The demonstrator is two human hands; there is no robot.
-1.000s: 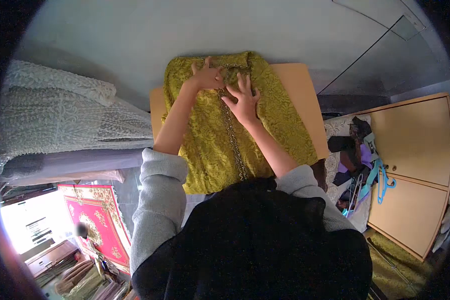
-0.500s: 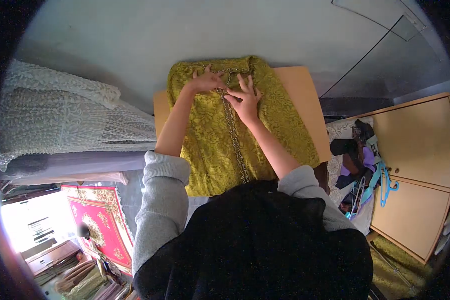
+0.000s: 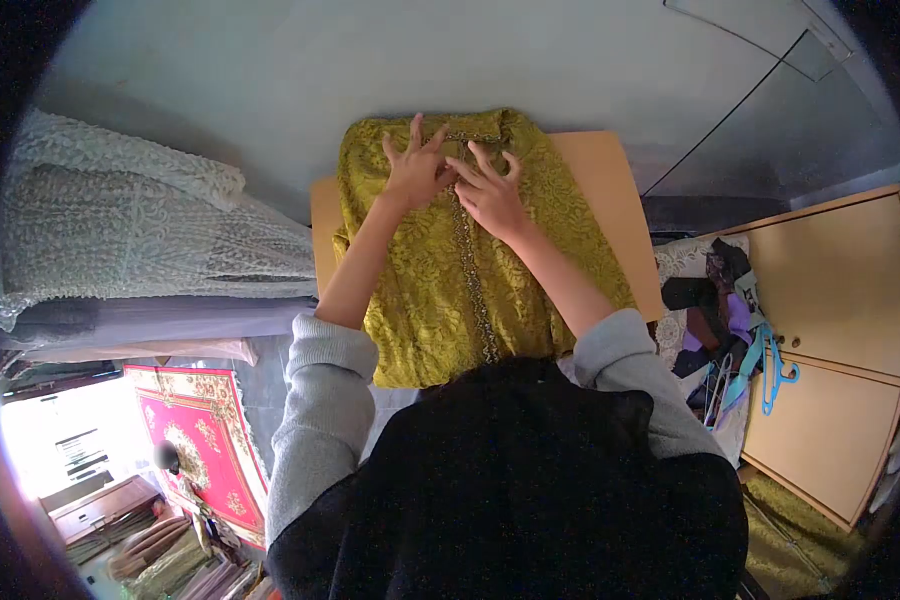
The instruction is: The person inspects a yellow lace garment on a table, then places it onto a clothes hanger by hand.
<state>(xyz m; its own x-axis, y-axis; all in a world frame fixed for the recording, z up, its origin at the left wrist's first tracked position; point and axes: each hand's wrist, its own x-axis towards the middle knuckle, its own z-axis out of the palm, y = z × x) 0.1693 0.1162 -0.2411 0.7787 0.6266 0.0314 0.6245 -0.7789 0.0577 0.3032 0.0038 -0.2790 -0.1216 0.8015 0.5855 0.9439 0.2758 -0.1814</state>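
Note:
A mustard-green lace garment (image 3: 410,290) lies spread on a tan board (image 3: 600,185). Beaded trim (image 3: 475,290) runs down its front, and more borders the neckline at the far end. My left hand (image 3: 415,178) is at the trim just below the neckline, thumb and forefinger pinched on the garment's front edge, other fingers raised and spread. Facing it, my right hand (image 3: 492,200) pinches the same edge, its remaining fingers lifted. The two sets of fingertips nearly meet. Whatever small detail lies between them is hidden.
White beaded lace clothing (image 3: 120,230) is heaped at left, beside a red patterned rug (image 3: 205,440). A wooden cabinet (image 3: 830,300) stands at right, with a blue hanger (image 3: 773,375) and cloth scraps (image 3: 715,300) close by. A grey wall (image 3: 370,60) rises beyond the board.
My left hand has turned so its fingers point more upward and away. My right hand has tilted left, with its fingers now across the trim. The garment has barely shifted.

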